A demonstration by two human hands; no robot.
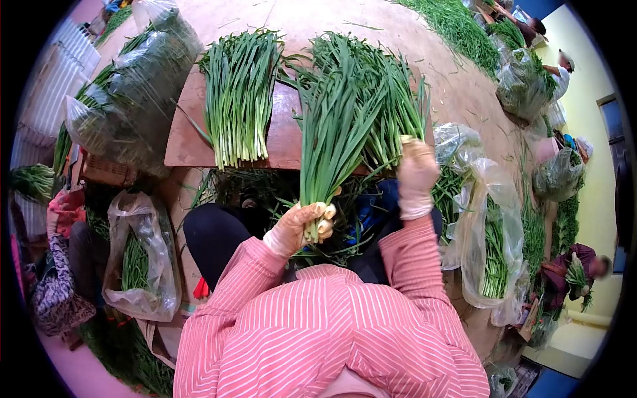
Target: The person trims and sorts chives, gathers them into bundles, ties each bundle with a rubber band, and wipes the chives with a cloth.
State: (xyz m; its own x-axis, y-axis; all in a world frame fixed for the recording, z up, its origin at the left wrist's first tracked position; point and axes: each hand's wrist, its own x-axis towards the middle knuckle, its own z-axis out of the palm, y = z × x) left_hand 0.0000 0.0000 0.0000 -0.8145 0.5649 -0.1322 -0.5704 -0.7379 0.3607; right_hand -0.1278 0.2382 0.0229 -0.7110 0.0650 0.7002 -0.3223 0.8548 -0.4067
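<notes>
Left hand [285,230] closed, fingers curled round pale base of green bunch [332,149], stalks pointing away from body; right hand [418,171] apart, beside heap [398,99] on board [285,123], fingers too blurred to tell

Pale yellow wall [582,73] along right edge of frame, dark-framed opening [611,126] set in it, door or window unclear. Corrugated sheeting [63,73] at upper left. Tan floor [464,89], scuffed and littered, spans upper centre to right. Low reddish-brown table [285,126] at upper centre, surface glossy under bright light. Pinkish patch [99,371] at lower left.
</notes>
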